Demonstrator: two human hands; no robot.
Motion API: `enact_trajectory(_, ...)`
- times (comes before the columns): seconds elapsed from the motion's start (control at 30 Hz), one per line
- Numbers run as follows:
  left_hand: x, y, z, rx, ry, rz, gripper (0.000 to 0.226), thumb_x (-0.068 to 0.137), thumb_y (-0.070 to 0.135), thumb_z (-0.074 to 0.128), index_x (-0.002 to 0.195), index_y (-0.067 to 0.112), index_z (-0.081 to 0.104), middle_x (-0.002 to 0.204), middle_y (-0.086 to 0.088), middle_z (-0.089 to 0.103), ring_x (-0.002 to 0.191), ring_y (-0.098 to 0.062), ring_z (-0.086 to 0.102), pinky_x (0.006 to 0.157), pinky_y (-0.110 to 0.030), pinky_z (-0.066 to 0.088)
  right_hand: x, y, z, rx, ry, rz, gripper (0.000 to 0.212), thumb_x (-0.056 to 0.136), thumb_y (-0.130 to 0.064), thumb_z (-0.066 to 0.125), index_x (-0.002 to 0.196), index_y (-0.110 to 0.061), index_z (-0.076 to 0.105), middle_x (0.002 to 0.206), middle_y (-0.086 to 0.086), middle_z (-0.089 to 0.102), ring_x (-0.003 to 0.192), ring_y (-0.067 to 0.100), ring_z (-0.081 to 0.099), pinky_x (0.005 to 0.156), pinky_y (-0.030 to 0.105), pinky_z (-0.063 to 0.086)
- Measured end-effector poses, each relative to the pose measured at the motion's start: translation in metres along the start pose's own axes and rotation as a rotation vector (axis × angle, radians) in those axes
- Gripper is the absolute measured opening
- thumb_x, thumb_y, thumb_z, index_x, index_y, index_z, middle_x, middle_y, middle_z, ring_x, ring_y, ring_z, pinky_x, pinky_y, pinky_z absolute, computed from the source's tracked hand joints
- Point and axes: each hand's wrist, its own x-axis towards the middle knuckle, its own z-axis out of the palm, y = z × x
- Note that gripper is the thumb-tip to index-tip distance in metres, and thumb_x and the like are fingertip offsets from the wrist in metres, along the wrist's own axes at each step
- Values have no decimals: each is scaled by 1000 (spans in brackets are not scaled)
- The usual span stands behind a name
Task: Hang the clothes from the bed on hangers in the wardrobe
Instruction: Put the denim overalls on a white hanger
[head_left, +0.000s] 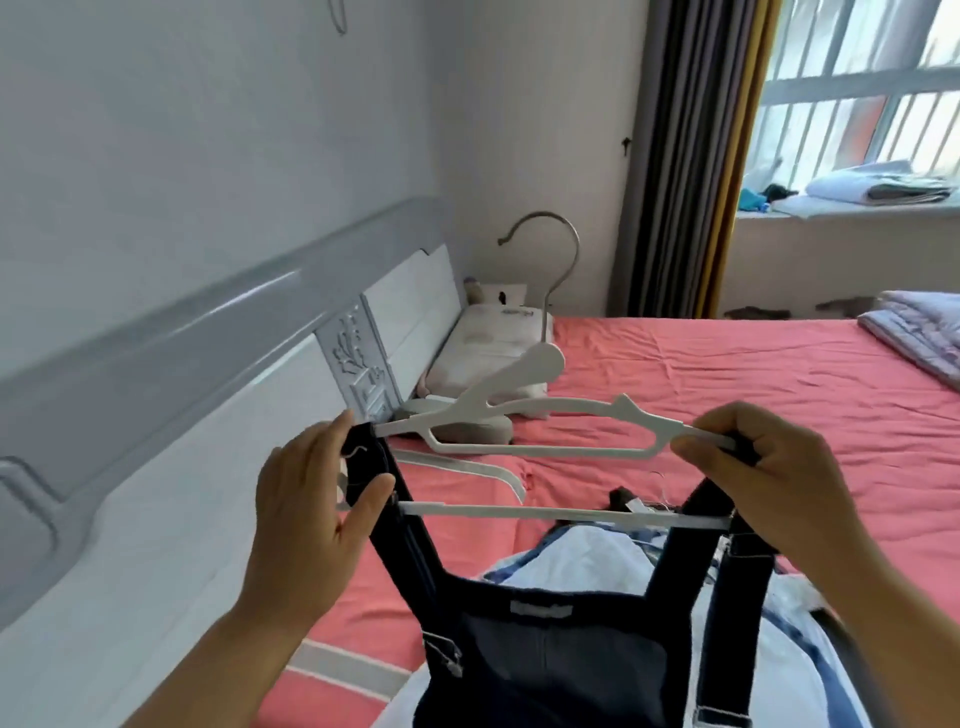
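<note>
Our left hand (317, 499) pinches the dark strap over the left end of the white hanger (540, 415), and our right hand (769, 478) pinches the other strap at the right end, so both grips close on the dark overalls (545, 660) and the hanger together. The garment hangs from the hanger above the near part of the bed (727, 374), over pale clothes (587, 561) lying there. To do this well, we judge we should seat each strap in the hanger's shoulder notch, keep the bar level, and check that neither strap is twisted before we carry it to the wardrobe, which is not in view.
</note>
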Motion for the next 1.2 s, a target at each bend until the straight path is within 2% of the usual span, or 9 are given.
enact_trajectory(0.13,-15,-15,-116,62,224,-52,48,81,56,48,98,14,63,84,4,51,79,-21,53,65,-35,47,-13,-97,28,114,-87,-133,13,68,-41,76,73,-38,64,65,-3,62,58,12,53,55,24,41)
enact_trajectory(0.27,-48,-37,-218,216,368,-136,48,75,62,50,73,15,58,69,5,50,60,-18,51,50,-26,39,-31,-180,63,247,-181,-284,24,72,-13,77,69,-34,64,62,-8,60,55,6,50,52,14,37)
enact_trajectory(0.47,-102,-58,-337,404,475,-167,49,76,56,61,69,8,59,64,1,52,59,-20,48,51,-29,36,-65,-278,120,423,-292,-374,22,71,-15,77,74,-34,67,59,-5,61,50,5,46,49,14,36)
enact_trajectory(0.7,-161,-45,-427,633,362,-261,28,74,42,49,79,18,62,64,14,44,56,-8,42,50,-16,32,-98,-357,176,533,-488,-477,16,69,-26,76,77,-35,67,62,1,63,55,24,53,51,33,42)
enact_trajectory(0.83,-197,-36,-464,675,346,-365,31,72,58,52,73,27,54,62,9,41,58,-9,41,49,-18,34,-111,-389,204,591,-642,-647,35,72,-10,77,77,-42,65,61,-16,63,58,5,57,51,8,39)
enact_trajectory(0.97,-232,-19,-487,862,516,-523,55,77,78,37,58,27,42,52,7,38,54,-9,43,44,-16,27,-127,-424,227,614,-834,-880,50,80,-6,70,92,-54,60,75,-22,66,74,0,61,62,5,42)
enact_trajectory(1.07,-254,-1,-501,1030,615,-571,55,82,72,38,55,25,36,50,9,34,48,-10,37,46,-16,24,-143,-449,236,715,-1003,-974,15,80,-51,64,94,-58,61,79,-18,69,72,3,63,61,12,46)
enact_trajectory(1.13,-272,14,-513,1087,651,-577,58,84,71,39,56,20,41,51,12,34,48,-10,37,48,-19,25,-152,-468,247,741,-1109,-1061,46,63,-86,46,94,-56,63,79,-14,69,71,7,64,62,19,49)
enact_trajectory(1.2,-291,30,-524,1124,684,-608,60,83,70,43,57,16,46,53,12,38,50,-10,40,49,-26,31,-169,-489,255,806,-1147,-1157,48,66,-84,43,96,-54,64,80,-17,69,75,4,64,66,14,46)
